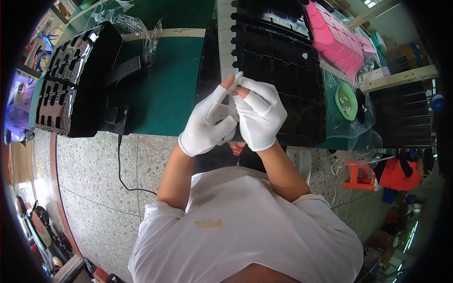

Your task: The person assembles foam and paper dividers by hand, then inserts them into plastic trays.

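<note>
White gloves with bared fingertips cover both hands, which meet above the front part of the green table (165, 89). My left hand (205, 120) is closed, thumb and forefinger pinched together at the top. Against it, my right hand (259, 113) pinches too, its fingertips touching the same spot. Something small and whitish may be between them, but it is too small to make out. Beneath and beyond the hands lies a black compartment tray (283, 80) with one small white piece (305, 55) on it. A white strip (226, 37) with a notched edge runs along its left side.
Right of the tray, a green bowl (339, 99) holds several small white pieces, with clear plastic film around it. Pink trays (339, 42) stand behind. Stacked black trays (106, 61) are at left, near a black corded device (117, 120). A red stool (358, 174) stands at right.
</note>
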Demonstrator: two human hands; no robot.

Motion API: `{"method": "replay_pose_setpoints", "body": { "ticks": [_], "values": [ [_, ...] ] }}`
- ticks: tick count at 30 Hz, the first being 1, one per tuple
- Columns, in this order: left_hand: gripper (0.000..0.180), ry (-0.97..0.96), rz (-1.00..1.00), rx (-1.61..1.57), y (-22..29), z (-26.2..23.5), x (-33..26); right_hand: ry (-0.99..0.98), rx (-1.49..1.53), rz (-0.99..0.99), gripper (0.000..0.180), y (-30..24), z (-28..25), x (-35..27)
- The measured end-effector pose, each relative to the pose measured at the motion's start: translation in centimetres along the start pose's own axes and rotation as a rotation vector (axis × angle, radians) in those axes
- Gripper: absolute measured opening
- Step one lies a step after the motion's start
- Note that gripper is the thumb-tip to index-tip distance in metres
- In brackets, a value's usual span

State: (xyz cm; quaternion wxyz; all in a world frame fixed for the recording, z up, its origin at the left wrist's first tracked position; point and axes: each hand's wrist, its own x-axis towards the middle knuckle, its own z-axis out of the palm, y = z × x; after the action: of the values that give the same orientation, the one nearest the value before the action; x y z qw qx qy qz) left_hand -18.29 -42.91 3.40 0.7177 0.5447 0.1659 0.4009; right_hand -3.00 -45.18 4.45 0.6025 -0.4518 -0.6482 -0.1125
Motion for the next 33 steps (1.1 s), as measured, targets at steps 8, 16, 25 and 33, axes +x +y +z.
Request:
{"method": "replay_pose_setpoints", "body": {
  "ticks": [8, 16, 25, 33],
  "values": [
    [0.062, -0.019, 0.242, 0.28, 1.0, -1.6, 3.6, -0.001, -0.205, -0.076, 0.031, 0.8, -0.1, 0.4],
    [0.057, 0.166, 0.297, -0.085, 0.4, -5.2, 2.4, -0.369, 0.037, 0.35, 0.017, -2.3, -2.6, 1.1],
    [0.04, 0.544, 0.386, 0.128, 1.1, -6.5, -0.9, -0.746, -0.37, 0.32, 0.02, 0.8, -0.1, -0.5],
    [0.033, 0.335, 0.084, 0.049, 3.3, -6.3, -0.2, -0.726, -0.44, 0.429, 0.04, 1.6, 0.0, 0.3]
  ]
}}
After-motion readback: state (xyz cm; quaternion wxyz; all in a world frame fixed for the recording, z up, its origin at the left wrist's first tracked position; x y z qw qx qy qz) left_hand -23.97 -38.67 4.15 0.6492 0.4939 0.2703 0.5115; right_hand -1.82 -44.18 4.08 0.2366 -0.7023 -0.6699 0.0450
